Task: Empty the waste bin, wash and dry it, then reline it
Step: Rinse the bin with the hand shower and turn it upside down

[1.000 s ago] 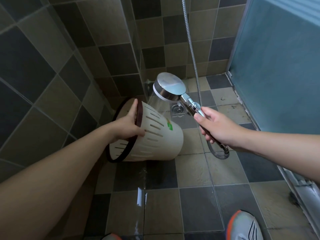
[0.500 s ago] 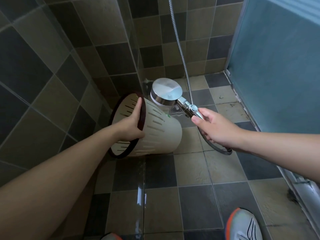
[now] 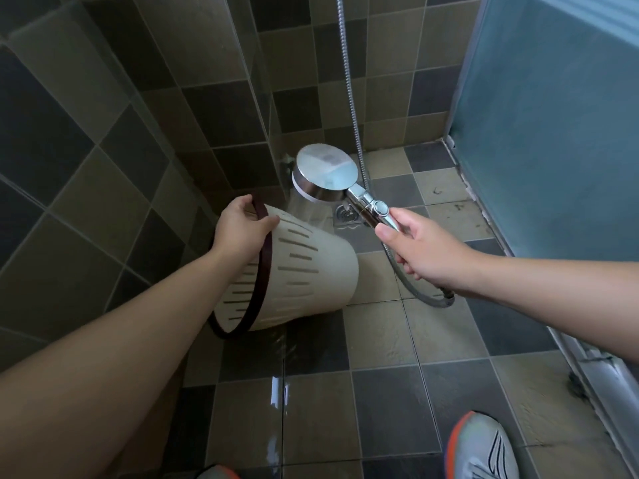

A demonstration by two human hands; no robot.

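Over tiled floor, cream slotted waste bin (image 3: 304, 271), dark-rimmed, tipped sideways

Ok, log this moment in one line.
stage: washing | left hand: holds bin rim | right hand: shower head spraying bin

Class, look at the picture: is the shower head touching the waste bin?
Apart. The head view shows the shower head held above the waste bin, with water spray and floor tile visible in the gap between them.
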